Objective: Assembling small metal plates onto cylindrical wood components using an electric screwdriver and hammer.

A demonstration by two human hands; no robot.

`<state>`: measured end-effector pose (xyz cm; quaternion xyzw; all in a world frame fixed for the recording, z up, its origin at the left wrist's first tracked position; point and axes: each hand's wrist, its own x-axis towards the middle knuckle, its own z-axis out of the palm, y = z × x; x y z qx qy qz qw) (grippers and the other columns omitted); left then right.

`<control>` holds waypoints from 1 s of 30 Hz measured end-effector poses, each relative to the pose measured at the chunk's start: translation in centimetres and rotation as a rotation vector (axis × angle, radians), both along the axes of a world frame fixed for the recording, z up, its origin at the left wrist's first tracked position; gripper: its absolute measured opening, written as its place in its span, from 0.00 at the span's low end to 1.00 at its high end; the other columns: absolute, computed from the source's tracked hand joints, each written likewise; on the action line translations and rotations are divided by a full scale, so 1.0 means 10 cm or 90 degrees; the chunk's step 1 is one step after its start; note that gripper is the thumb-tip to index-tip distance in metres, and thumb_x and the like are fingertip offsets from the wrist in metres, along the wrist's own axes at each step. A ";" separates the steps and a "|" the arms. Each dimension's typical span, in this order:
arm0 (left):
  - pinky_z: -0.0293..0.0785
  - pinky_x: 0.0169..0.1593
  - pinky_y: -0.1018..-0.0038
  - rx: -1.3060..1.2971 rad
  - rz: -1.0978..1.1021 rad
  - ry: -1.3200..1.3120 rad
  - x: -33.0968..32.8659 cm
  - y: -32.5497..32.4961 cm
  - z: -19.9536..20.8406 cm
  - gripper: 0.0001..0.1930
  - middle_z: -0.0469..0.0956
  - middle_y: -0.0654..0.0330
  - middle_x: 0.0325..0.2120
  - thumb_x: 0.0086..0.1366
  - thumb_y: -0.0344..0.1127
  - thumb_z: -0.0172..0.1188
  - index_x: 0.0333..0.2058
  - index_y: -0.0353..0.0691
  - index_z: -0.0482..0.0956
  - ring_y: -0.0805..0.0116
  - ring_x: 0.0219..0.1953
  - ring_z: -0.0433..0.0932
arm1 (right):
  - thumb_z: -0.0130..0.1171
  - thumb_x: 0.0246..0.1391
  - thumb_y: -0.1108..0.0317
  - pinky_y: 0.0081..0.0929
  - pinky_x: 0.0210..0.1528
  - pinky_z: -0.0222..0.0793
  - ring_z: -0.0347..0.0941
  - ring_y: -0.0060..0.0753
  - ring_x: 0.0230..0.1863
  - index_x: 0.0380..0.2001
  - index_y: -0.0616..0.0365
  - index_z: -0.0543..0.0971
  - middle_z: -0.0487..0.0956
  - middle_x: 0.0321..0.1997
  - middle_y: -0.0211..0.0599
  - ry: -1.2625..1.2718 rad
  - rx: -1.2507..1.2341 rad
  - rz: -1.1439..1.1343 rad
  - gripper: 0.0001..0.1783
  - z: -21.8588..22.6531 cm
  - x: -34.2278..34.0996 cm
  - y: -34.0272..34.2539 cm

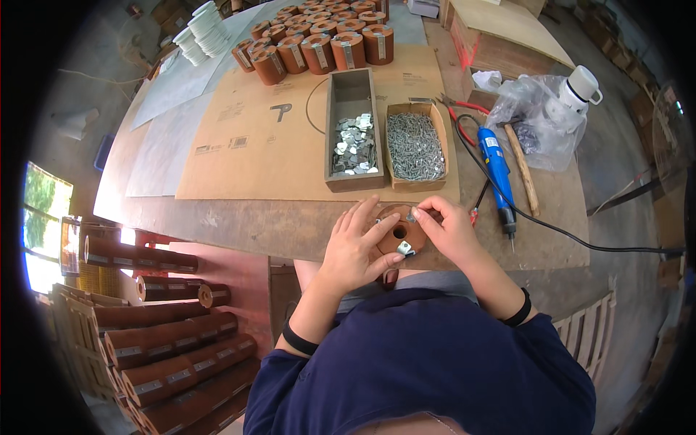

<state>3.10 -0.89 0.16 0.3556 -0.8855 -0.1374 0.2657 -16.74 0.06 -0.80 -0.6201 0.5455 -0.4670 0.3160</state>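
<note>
A reddish-brown cylinder with a round centre hole (415, 238) stands at the table's near edge, its top face toward me. My left hand (357, 245) rests on its left side with fingers spread, the thumb beside a small bent metal plate (405, 249) on the near rim. On the far right of the rim, my right hand (447, 230) pinches another small metal plate (411, 217) between thumb and fingertips. Just beyond my hands are a grey box of loose metal plates (333, 138) and a cardboard box of screws (416, 147).
At right lie a blue electric screwdriver (496, 170) with a black cord, a wooden stick (523, 168), red-handled pliers (464, 106) and a plastic bag (536, 138) beside a white flask (581, 88). Several brown cylinders (317, 54) stand at the back; longer ones (174, 344) are stacked lower left.
</note>
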 end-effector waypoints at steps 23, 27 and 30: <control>0.65 0.50 0.63 0.008 0.067 0.121 -0.06 0.03 -0.04 0.26 0.66 0.42 0.48 0.52 0.41 0.60 0.45 0.28 0.69 0.45 0.47 0.69 | 0.57 0.48 0.71 0.23 0.25 0.64 0.70 0.28 0.22 0.25 0.63 0.73 0.73 0.22 0.36 -0.003 -0.006 -0.001 0.06 -0.13 -0.02 -0.04; 0.66 0.51 0.62 0.043 0.066 0.187 -0.09 0.09 -0.12 0.26 0.65 0.41 0.49 0.51 0.39 0.61 0.47 0.30 0.69 0.45 0.49 0.67 | 0.56 0.49 0.71 0.24 0.25 0.63 0.68 0.28 0.22 0.24 0.63 0.72 0.72 0.21 0.37 0.011 -0.018 0.005 0.07 -0.09 -0.01 -0.02; 0.65 0.51 0.61 0.033 0.074 0.182 -0.10 0.15 -0.12 0.26 0.65 0.43 0.49 0.51 0.39 0.60 0.47 0.32 0.68 0.45 0.50 0.66 | 0.56 0.49 0.71 0.24 0.26 0.63 0.68 0.28 0.23 0.24 0.63 0.72 0.72 0.21 0.37 0.021 0.017 0.010 0.07 -0.11 0.00 0.00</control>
